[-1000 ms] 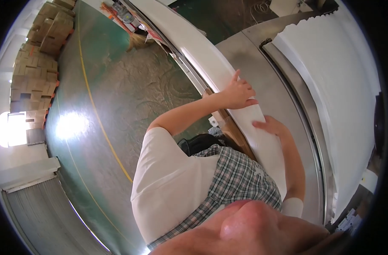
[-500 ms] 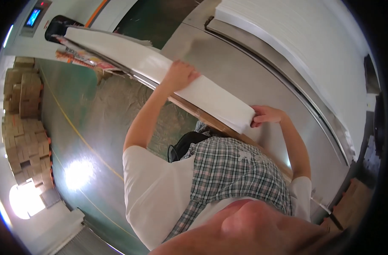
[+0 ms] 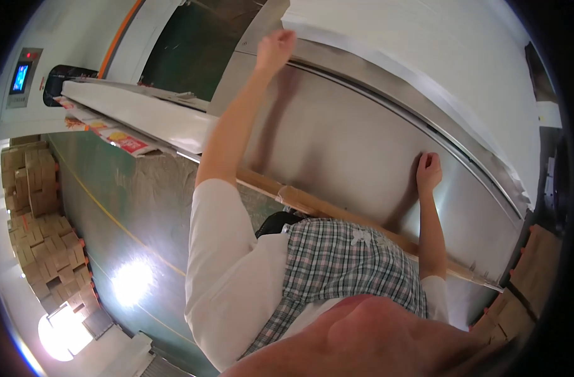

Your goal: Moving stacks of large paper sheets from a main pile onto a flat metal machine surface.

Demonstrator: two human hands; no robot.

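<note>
Spanning the middle: metal desk [image 3: 356, 125]. White sheet stack [image 3: 438, 50] along its far side, white strip [image 3: 149, 113] at left end. Left hand [image 3: 277, 50], right hand [image 3: 429, 171] apart: left at stack corner, can't tell if gripping; right fisted over desk.

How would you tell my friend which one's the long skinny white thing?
Find the big silver table across the middle. To its left, the long white strip points toward the machine with a blue screen. Unlike the wide white stack beyond the table, this one is narrow.
</note>
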